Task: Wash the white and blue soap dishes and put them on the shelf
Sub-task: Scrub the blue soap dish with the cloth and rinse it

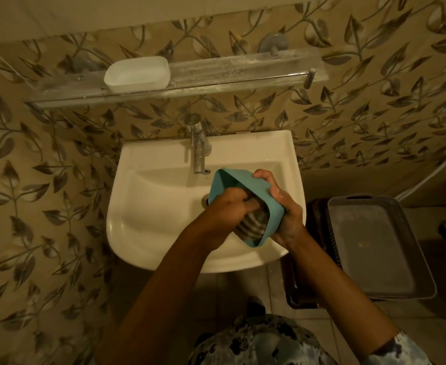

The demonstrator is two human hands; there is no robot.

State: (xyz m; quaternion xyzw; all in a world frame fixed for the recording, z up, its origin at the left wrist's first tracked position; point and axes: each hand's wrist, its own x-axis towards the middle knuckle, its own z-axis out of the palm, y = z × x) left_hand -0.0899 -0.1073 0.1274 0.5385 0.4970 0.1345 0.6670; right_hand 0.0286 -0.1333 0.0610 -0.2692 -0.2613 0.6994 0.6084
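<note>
The blue soap dish (pixel 226 181) is held tilted over the white sink (pixel 150 206), its open side facing me. My right hand (pixel 286 206) grips its right rim and underside. My left hand (pixel 229 206) reaches inside the dish with its fingers curled against the ribbed bottom; whether it holds a scrubber I cannot tell. The white soap dish (pixel 137 73) sits upright on the left part of the glass shelf (pixel 243 72) above the sink.
A metal tap (pixel 198 151) stands at the back of the sink, just left of the blue dish; no water stream shows. A grey plastic basket (pixel 374 248) sits low to the right of the sink. Leaf-patterned tiles cover the wall.
</note>
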